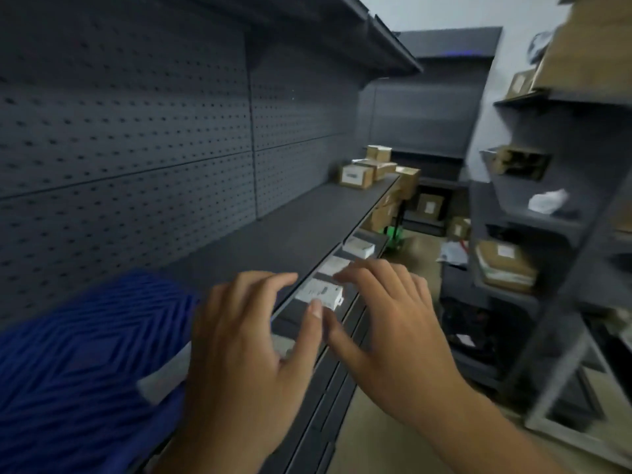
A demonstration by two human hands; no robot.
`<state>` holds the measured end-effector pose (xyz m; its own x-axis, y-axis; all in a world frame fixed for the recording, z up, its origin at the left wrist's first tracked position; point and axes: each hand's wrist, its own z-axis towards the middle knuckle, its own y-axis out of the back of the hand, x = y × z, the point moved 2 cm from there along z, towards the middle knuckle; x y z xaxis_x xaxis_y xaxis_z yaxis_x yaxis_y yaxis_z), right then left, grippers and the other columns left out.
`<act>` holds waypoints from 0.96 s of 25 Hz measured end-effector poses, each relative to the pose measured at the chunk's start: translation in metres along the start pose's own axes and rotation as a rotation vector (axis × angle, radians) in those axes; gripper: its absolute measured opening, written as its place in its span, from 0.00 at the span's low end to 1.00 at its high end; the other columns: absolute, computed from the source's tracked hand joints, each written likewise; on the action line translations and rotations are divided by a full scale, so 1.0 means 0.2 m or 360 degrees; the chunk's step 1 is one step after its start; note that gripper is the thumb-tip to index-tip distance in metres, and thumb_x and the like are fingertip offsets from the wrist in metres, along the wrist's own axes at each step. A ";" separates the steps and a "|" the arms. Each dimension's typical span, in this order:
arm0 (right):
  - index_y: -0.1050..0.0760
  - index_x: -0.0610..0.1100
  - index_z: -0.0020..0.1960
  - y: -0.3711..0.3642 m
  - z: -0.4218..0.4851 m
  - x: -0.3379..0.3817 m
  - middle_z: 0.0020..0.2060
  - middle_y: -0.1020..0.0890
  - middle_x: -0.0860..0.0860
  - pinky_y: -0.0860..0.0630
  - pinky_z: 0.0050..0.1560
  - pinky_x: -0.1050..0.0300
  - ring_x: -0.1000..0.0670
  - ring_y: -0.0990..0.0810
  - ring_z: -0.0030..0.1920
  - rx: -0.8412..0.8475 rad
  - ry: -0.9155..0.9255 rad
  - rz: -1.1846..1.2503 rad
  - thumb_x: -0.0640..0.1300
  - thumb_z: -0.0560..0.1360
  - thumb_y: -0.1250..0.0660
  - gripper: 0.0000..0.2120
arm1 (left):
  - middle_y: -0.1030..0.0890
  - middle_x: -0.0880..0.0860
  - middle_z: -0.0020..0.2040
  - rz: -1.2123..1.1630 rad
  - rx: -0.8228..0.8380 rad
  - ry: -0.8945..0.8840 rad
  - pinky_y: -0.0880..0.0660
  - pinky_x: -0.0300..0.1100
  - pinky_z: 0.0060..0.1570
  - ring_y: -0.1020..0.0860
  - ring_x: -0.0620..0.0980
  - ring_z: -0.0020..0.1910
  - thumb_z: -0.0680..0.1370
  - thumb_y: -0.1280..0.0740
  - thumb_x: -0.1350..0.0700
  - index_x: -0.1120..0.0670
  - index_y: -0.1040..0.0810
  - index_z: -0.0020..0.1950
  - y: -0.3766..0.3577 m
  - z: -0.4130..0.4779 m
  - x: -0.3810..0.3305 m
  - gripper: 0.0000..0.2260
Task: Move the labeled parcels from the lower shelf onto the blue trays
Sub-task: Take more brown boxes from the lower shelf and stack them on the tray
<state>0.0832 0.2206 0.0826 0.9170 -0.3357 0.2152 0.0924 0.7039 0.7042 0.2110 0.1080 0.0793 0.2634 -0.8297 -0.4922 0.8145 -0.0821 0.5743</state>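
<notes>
Head camera view showed a person's two bare hands raised side by side just right of a blue tray (78, 354), which sat on a dark grey shelf (273, 234) against a perforated back panel (136, 148). The left hand (246, 340) hovered at the tray's right edge, fingers loosely spread and thumb out, gripping nothing. The right hand (393, 323), on the side of the left hand away from the tray, was likewise released, its fingers fanned forward and empty. Motion blur left it unclear whether the left hand touched the tray. A pale strip (164, 374) lay at the tray's near right corner, partly behind the left hand.

Past the fingertips, farther from the tray, a row of white tags (319, 294) ran along the shelf's front lip. The labeled parcels (355, 176), brown cartons with pale stickers, lay in a small cluster well away from the tray at the distant end of the same shelf deck, one set on top of the others. More cartons (431, 205) stood lower down beyond that end, farther still from the tray. A second rack (547, 200) faced the tray across the aisle, holding brown packages (506, 265) and a crumpled white item (547, 200).
</notes>
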 end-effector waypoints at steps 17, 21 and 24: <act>0.26 0.57 0.62 -0.64 1.05 -2.07 0.57 0.24 0.60 0.25 0.56 0.49 0.54 0.23 0.58 0.0113 -0.0323 -0.0206 0.61 0.75 0.34 0.18 | 0.25 0.37 0.59 -0.0291 0.0114 0.0093 0.37 0.41 0.58 0.31 0.38 0.59 0.77 0.49 0.32 0.38 0.25 0.62 -2.11 1.52 -0.08 0.22; 0.26 0.59 0.61 -0.78 1.32 -2.72 0.56 0.25 0.62 0.30 0.54 0.56 0.55 0.24 0.58 0.0201 -0.0375 -0.0105 0.61 0.76 0.34 0.16 | 0.26 0.37 0.61 -0.0219 0.0142 0.0250 0.35 0.42 0.61 0.35 0.36 0.59 0.77 0.47 0.31 0.36 0.26 0.63 -2.62 1.90 -0.19 0.21; 0.25 0.58 0.60 -0.90 1.60 -3.06 0.55 0.24 0.61 0.32 0.52 0.57 0.54 0.24 0.56 0.0262 -0.0303 0.0009 0.60 0.75 0.32 0.15 | 0.28 0.34 0.59 -0.0129 0.0076 0.0343 0.34 0.42 0.59 0.34 0.37 0.58 0.77 0.47 0.30 0.35 0.26 0.62 -2.89 2.17 -0.21 0.20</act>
<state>-0.6197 0.0987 0.0402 0.8262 -0.4552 0.3320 0.0091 0.6000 0.7999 -0.4946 -0.0493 0.0520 0.3067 -0.6828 -0.6632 0.8134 -0.1738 0.5551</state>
